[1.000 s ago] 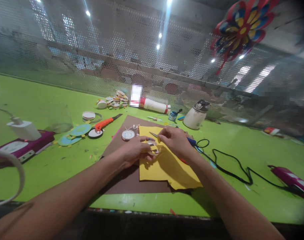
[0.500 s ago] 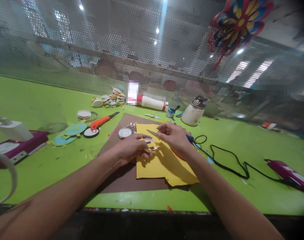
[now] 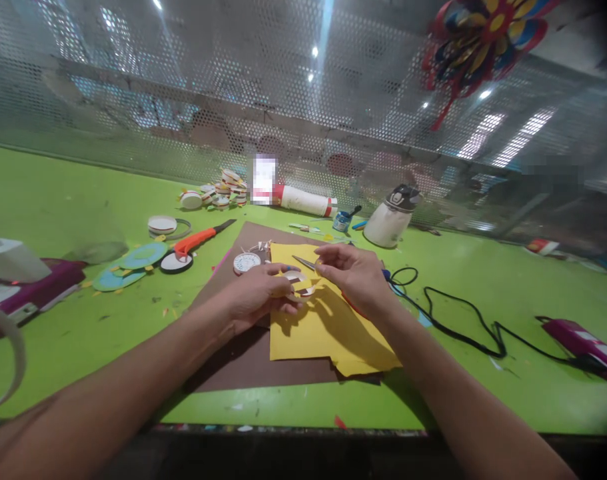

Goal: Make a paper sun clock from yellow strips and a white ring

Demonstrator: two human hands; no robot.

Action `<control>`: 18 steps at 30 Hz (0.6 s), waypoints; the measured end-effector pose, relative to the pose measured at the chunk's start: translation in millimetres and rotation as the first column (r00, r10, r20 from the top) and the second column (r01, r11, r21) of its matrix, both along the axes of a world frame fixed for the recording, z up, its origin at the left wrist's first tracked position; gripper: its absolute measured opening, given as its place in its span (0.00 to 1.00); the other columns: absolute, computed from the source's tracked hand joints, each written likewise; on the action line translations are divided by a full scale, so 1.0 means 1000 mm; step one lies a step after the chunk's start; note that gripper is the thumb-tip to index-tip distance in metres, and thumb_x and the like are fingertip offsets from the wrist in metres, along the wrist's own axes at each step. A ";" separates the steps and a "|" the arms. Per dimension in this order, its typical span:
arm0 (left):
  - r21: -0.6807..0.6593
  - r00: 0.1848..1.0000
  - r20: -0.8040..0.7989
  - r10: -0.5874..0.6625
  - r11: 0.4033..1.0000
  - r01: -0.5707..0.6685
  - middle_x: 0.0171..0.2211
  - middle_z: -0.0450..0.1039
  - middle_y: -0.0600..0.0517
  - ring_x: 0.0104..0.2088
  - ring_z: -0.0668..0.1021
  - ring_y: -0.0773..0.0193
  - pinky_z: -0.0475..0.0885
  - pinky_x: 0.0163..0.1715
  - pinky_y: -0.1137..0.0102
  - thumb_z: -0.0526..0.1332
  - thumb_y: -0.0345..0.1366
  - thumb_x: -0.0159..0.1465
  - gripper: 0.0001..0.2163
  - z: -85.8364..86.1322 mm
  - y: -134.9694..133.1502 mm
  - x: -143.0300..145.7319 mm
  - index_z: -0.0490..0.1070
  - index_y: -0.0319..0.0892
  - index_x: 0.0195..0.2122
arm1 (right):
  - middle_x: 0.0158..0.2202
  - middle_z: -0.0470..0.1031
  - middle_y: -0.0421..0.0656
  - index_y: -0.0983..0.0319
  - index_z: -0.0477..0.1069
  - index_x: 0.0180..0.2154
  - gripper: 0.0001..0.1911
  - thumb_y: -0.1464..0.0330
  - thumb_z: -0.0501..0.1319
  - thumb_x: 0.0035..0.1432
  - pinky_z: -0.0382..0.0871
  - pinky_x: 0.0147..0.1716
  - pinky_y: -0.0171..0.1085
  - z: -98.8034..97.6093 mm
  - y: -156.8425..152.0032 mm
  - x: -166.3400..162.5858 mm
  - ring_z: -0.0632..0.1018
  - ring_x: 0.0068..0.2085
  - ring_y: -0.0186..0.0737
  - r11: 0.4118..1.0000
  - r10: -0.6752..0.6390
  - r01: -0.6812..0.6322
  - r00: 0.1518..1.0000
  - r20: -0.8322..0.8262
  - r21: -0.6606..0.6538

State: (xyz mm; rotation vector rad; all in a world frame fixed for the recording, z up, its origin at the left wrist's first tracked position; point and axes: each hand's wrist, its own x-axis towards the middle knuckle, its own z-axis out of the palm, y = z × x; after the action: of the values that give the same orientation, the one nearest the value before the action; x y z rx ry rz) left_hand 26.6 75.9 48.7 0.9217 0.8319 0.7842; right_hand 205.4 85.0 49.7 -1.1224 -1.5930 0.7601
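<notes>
My left hand is curled around a small round paper piece with white and yellow strips, just above a yellow sheet. My right hand pinches a thin metal tool with its pointed tip aimed left toward that piece. The yellow sheet lies on a brown board on the green table. A white spool rests on the board just left of my left hand.
An orange-handled knife, paper discs and a pile of rolled pieces lie at left. A white tube, small blue pot and white jug stand behind. A black cord runs right to a purple device. Perforated mesh backs the table.
Both hands stay over the yellow sheet with tiny finger shifts on the paper piece. The view has drifted slightly; the objects on the table have not moved.
</notes>
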 end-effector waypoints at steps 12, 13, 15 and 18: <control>-0.031 0.999 -0.046 0.008 0.999 -0.009 0.28 0.75 0.44 0.24 0.76 0.67 0.74 0.24 0.74 0.57 0.19 0.50 0.06 0.004 -0.004 0.004 0.69 0.33 0.27 | 0.32 0.77 0.42 0.62 0.75 0.36 0.09 0.76 0.61 0.50 0.72 0.34 0.36 -0.002 -0.004 -0.004 0.76 0.31 0.35 0.949 -0.082 -0.026 0.943 0.323 0.315; -0.026 0.999 -0.053 0.008 1.000 -0.010 0.28 0.75 0.44 0.24 0.76 0.67 0.74 0.24 0.74 0.57 0.20 0.50 0.05 0.005 -0.004 0.004 0.69 0.33 0.27 | 0.32 0.78 0.42 0.62 0.75 0.36 0.09 0.75 0.61 0.50 0.73 0.34 0.36 -0.002 -0.004 -0.004 0.77 0.31 0.35 0.953 -0.076 -0.028 0.942 0.327 0.302; -0.013 0.998 -0.066 0.020 1.000 -0.021 0.28 0.75 0.45 0.25 0.76 0.67 0.74 0.24 0.74 0.57 0.20 0.50 0.05 0.005 -0.005 0.005 0.69 0.34 0.26 | 0.31 0.78 0.42 0.62 0.75 0.36 0.09 0.75 0.62 0.50 0.72 0.34 0.37 -0.001 -0.003 -0.005 0.77 0.31 0.36 0.960 -0.070 -0.029 0.939 0.336 0.279; 0.015 0.996 -0.079 0.048 0.999 -0.047 0.26 0.74 0.46 0.24 0.76 0.66 0.74 0.24 0.73 0.56 0.19 0.50 0.06 0.004 -0.005 0.006 0.69 0.33 0.27 | 0.29 0.77 0.42 0.64 0.75 0.36 0.10 0.75 0.62 0.49 0.71 0.32 0.36 0.000 -0.004 -0.006 0.76 0.30 0.35 0.964 -0.073 -0.026 0.932 0.356 0.264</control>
State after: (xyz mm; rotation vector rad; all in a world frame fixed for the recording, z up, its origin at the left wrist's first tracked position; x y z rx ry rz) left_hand 32.9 70.7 52.7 0.9520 0.9216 0.7992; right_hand 199.5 80.9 49.3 -1.1246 -1.9201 0.3159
